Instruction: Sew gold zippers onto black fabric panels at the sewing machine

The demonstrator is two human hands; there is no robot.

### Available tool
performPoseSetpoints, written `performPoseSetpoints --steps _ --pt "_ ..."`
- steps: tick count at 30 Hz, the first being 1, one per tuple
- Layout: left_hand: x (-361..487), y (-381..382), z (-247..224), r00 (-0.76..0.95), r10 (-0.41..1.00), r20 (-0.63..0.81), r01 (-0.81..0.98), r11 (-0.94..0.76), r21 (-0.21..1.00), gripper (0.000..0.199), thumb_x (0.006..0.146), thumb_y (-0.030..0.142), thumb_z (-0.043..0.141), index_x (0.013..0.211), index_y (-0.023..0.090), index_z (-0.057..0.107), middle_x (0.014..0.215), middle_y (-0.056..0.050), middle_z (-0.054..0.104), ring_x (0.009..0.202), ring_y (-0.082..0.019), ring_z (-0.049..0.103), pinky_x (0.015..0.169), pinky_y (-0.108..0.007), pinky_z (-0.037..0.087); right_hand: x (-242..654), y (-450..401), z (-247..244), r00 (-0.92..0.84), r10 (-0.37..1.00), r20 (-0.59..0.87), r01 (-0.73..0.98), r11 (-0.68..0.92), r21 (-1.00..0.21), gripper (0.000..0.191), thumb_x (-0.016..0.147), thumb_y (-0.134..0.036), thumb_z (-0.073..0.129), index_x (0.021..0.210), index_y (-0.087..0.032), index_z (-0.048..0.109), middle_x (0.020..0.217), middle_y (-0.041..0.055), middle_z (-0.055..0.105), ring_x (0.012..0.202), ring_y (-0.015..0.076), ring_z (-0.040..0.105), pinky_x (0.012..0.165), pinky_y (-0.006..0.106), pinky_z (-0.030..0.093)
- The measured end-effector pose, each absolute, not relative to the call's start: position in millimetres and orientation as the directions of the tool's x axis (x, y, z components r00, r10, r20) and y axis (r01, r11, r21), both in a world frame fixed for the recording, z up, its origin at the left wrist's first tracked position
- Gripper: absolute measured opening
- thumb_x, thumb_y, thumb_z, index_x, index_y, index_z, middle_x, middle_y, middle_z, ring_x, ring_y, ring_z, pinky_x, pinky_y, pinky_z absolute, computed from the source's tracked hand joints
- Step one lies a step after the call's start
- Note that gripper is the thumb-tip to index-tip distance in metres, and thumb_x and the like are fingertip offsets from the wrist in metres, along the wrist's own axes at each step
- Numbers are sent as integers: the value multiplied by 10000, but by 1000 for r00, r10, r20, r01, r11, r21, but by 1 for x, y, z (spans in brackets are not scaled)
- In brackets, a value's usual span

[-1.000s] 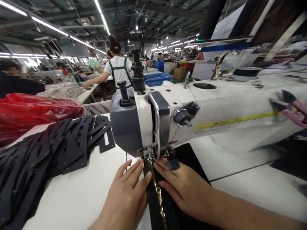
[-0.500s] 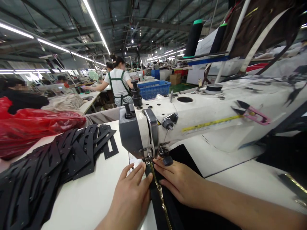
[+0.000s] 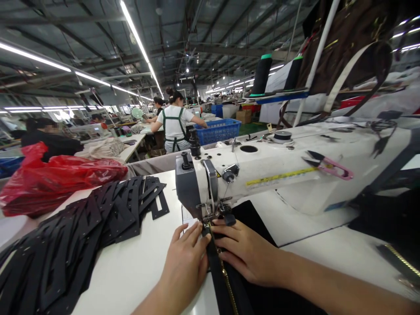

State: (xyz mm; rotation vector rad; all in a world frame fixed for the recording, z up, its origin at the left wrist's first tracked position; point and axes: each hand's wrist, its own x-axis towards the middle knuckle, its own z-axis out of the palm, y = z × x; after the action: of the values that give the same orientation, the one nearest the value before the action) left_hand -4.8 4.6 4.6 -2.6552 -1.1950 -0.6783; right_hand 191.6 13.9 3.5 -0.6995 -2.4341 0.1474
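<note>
Slotted black panels (image 3: 123,214) lie fanned, too overlapped to count, apparently for easy reach. Your left hand (image 3: 183,258) and right hand (image 3: 251,253), both flat and unclenched, flank the gold-toothed zipper (image 3: 227,280) beneath the sewing machine (image 3: 285,192), likely keeping it straight. One machine, two zippers.

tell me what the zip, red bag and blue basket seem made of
Zip: probably polished metal, given its golden glint, though coated plastic is possible.
Red bag: thin, glossy plastic film, crinkled with bright highlights.
Blue basket: likely moulded plastic, judging by its slotted walls.
</note>
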Motion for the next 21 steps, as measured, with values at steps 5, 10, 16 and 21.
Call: performPoseSetpoints --steps 5,10,16,21 --pt "-3 -7 7 628 597 500 683 -730 15 310 771 65 398 965 154 623 1035 -137 651 993 -240 608 907 -509 440 188 -8 7 -559 721 409 558 692 -458 111 754 -112 566 760 -166 469 830 30 543 774 160 492 712 317 448" --pt "-3 -25 -2 685 501 528 611 -791 -41 271 846 81 380 991 132 604 1052 -122 655 1008 -221 608 903 -424 484 191 -40 -1 -600 567 564 578 795 -184 208 866 -104 365 926 -138 562 883 84 582 823 208 508 736 370 431" --pt "-10 -51 -4 717 510 476 561 -827 41 422 773 86 385 1176 105 506 1222 -140 557 1170 -234 487 941 -394 463 186 -70 -24 -564 430 704 632 774 33 425 943 -374 292 952 -105 621 905 99 651 855 219 550 776 361 424" --pt "-1 -53 15 575 702 421 722 -677 142 333 817 184 452 1123 105 557 1188 -167 575 1110 -263 538 941 -469 445 179 -80 -32 -474 455 754 670 742 -26 536 961 -404 194 885 -107 633 854 98 667 809 214 573 762 356 439"
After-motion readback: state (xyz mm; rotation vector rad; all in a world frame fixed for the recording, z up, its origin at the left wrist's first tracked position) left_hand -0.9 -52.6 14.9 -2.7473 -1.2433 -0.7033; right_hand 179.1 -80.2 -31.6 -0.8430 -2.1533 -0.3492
